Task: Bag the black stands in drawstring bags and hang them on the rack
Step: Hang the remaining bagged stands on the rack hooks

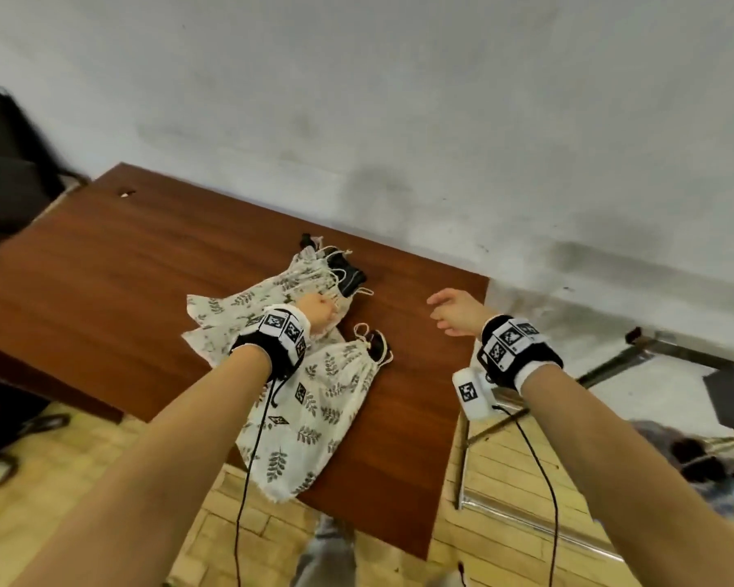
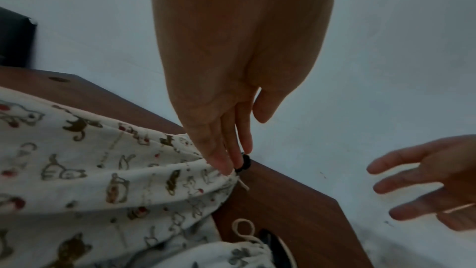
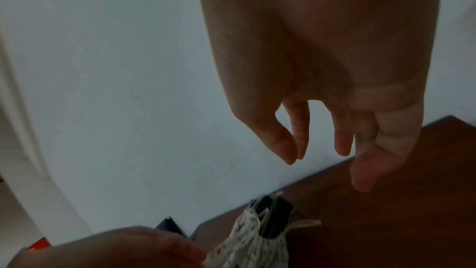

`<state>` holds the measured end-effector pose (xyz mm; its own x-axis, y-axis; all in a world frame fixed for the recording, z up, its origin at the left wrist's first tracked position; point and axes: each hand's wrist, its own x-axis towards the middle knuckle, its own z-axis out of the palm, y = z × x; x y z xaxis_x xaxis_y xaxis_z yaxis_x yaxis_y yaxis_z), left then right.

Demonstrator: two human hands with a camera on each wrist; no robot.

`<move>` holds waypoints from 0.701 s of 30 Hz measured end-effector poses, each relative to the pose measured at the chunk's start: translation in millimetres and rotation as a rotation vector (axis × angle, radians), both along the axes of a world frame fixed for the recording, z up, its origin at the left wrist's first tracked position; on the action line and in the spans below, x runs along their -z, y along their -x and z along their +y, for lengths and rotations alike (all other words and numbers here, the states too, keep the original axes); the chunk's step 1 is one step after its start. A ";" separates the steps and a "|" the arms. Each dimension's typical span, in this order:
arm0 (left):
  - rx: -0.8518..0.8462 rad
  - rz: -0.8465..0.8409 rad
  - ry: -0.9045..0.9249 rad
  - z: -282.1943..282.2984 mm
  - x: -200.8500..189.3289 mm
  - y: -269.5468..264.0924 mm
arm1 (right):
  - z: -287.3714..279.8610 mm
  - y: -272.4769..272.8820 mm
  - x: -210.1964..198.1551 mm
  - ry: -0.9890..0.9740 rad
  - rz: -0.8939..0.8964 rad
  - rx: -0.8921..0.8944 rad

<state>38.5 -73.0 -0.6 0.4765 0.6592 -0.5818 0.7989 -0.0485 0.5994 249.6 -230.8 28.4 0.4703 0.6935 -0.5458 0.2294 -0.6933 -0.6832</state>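
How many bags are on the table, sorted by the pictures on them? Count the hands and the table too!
Leaf-print bags: 2, the near leaf-print bag and the far leaf-print bag
Cat-print bags: 1, the cat-print bag
Hands: 2, the left hand and the right hand
Tables: 1, the table
Total: 6

cream leaf-print bag (image 1: 327, 400), cream cat-print bag (image 2: 90, 180), black stand (image 1: 351, 276), reddish-brown table (image 1: 124, 269).
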 end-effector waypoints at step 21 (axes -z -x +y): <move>0.261 0.271 0.257 49.1 105.7 -80.5 | 65.6 54.2 148.4 0.258 0.422 0.507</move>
